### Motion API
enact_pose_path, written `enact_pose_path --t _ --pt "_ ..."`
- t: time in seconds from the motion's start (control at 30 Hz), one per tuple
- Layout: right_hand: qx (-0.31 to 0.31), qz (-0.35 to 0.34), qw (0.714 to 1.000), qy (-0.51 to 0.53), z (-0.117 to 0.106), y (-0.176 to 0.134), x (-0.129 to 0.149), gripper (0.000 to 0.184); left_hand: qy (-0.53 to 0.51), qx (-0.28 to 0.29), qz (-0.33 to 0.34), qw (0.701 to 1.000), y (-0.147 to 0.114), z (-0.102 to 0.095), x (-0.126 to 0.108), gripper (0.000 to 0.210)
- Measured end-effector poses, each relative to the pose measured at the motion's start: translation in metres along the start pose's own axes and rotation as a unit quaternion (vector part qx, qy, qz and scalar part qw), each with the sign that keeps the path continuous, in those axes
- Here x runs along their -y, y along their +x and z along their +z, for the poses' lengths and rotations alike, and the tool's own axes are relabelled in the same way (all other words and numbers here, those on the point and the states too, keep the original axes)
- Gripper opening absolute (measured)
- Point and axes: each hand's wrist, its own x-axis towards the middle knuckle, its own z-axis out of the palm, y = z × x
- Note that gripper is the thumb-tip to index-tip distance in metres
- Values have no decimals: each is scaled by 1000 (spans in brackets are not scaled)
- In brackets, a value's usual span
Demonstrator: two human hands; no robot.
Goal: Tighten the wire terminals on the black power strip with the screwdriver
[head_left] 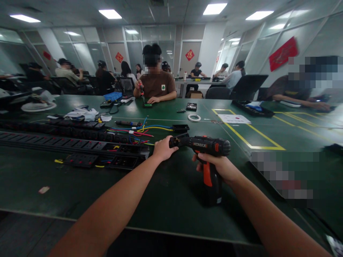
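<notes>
My left hand [164, 149] is closed around a small black plastic housing [184, 136] with wires running to it, held just above the green table. In my right hand [223, 167] is an orange-and-black cordless drill [208, 145], its fingers wrapped round the grip. The drill's nose points left, at the housing; whether the tip touches a screw I cannot make out. Left of my hands lie long black power strips [80, 142] with rows of sockets. Red, blue and yellow-green wires [144, 132] stick out near their ends, beside another black housing [180, 127].
A screwdriver-like tool [127, 123] lies behind the strips. Farther back are a white tape roll [194, 117], a small black tray [191, 106], a blue basket [112, 96] and a paper sheet [234, 119]. A person [155, 84] works across the green table [150, 200]; another sits at right.
</notes>
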Motion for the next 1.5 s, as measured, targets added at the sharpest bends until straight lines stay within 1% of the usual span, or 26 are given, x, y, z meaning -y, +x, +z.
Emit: enact_pose_path --t 0.17,0.43,0.77,0.9,1.07,1.5 --pt "27 -15 999 -20 -2 1 -1 37 2 -2 4 1000 0 2 1 56" --pt "28 -20 998 -60 -4 0 -2 38 4 3 -1 1000 -1 1 -1 55" --pt "2 -18 997 -69 -4 3 -6 32 4 -2 6 1000 1 2 1 54" --pt "3 -17 997 -78 -4 3 -6 31 4 1 5 1000 1 4 2 56" --pt "2 -15 997 -78 -5 3 -5 32 5 3 4 1000 1 4 2 60" --pt "-8 -14 997 -80 -1 1 0 36 6 5 4 1000 0 4 2 62"
